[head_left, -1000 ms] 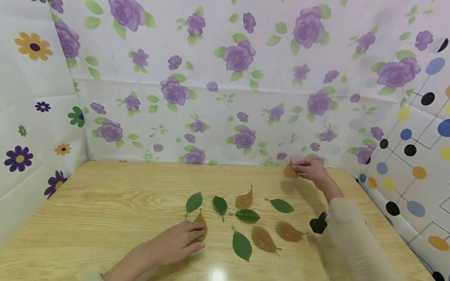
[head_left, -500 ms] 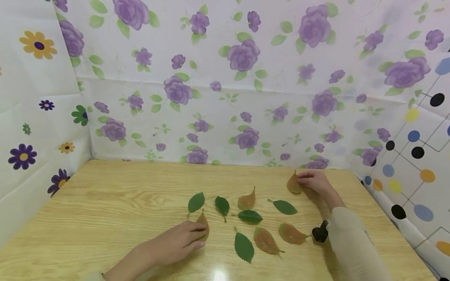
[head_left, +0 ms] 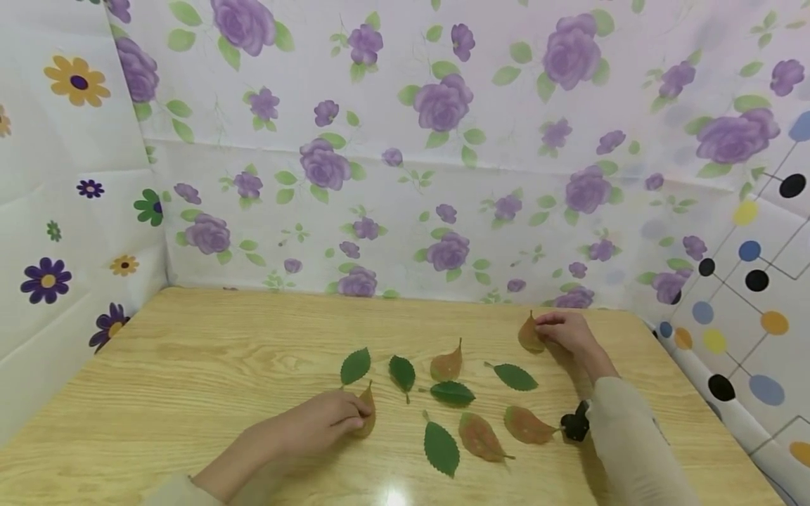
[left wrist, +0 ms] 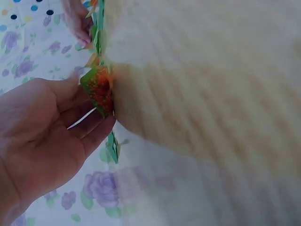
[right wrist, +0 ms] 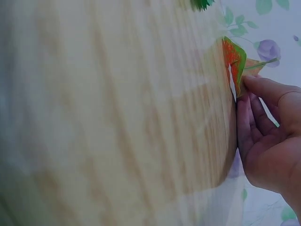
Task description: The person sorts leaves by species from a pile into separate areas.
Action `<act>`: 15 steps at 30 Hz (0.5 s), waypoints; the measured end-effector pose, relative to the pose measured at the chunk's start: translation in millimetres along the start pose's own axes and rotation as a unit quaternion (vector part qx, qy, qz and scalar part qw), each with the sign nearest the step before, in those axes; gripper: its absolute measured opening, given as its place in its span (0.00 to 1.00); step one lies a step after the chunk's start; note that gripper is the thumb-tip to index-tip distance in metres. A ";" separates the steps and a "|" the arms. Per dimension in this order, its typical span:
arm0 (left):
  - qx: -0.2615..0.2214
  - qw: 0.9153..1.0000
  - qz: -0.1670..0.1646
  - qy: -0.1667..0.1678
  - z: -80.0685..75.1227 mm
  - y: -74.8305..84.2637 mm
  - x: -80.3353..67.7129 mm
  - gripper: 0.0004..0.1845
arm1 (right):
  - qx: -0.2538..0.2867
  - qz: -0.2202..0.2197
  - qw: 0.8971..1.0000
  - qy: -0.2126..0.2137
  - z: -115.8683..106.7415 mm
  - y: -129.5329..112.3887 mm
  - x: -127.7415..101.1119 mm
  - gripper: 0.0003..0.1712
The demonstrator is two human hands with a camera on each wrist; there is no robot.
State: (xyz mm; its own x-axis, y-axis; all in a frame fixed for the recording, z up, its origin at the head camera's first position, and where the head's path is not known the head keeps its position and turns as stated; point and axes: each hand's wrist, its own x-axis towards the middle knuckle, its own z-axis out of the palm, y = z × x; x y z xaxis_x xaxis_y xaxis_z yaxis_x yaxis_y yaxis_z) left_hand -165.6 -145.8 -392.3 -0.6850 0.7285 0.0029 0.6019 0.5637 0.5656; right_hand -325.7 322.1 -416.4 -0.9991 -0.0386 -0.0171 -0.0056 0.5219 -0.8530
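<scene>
My left hand (head_left: 325, 418) pinches an orange-brown leaf (head_left: 368, 416) at its left edge, left of the scattered leaves. In the left wrist view, that leaf (left wrist: 99, 89) shows red-orange with a green edge, against the thumb and fingers. Farther back on the right, my right hand (head_left: 568, 334) holds another orange-brown leaf (head_left: 529, 335) by its right side, stem pointing away. The right wrist view shows that leaf (right wrist: 233, 61) between thumb and fingers, its edge close to the tabletop; whether it touches is unclear.
Several green leaves, such as one (head_left: 441, 448) in front, and orange-brown leaves (head_left: 481, 437) lie between the hands on the wooden table (head_left: 190, 365). A black object (head_left: 575, 423) is at the right sleeve. A flowered cloth (head_left: 392, 211) stands behind the table.
My right hand has come down and nearer with its leaf, toward the tabletop. My left hand has shifted slightly, still with its leaf. The whole view has moved a little.
</scene>
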 end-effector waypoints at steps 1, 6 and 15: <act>0.002 1.000 0.009 0.004 -1.1 -0.7 1.3 0.13 | -0.002 -0.001 1.000 -0.001 0.1 -0.1 -0.2 0.16; 0.044 0.996 0.065 0.048 1.7 -1.8 5.2 0.05 | -0.004 0.006 1.000 0.000 0.8 -1.5 -0.7 0.15; 0.049 0.988 0.040 0.142 11.1 -3.6 5.1 0.09 | -0.005 0.010 1.000 -0.001 0.7 0.8 -0.5 0.15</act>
State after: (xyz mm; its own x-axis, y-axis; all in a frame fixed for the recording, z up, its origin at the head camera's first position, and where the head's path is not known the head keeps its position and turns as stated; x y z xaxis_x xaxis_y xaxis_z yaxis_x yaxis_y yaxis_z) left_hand -166.8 -139.9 -403.5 -0.7123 0.6420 0.2839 0.6865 0.5528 0.4724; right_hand -325.1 321.9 -417.5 -0.9989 -0.0299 -0.0355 0.0142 0.5319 -0.8467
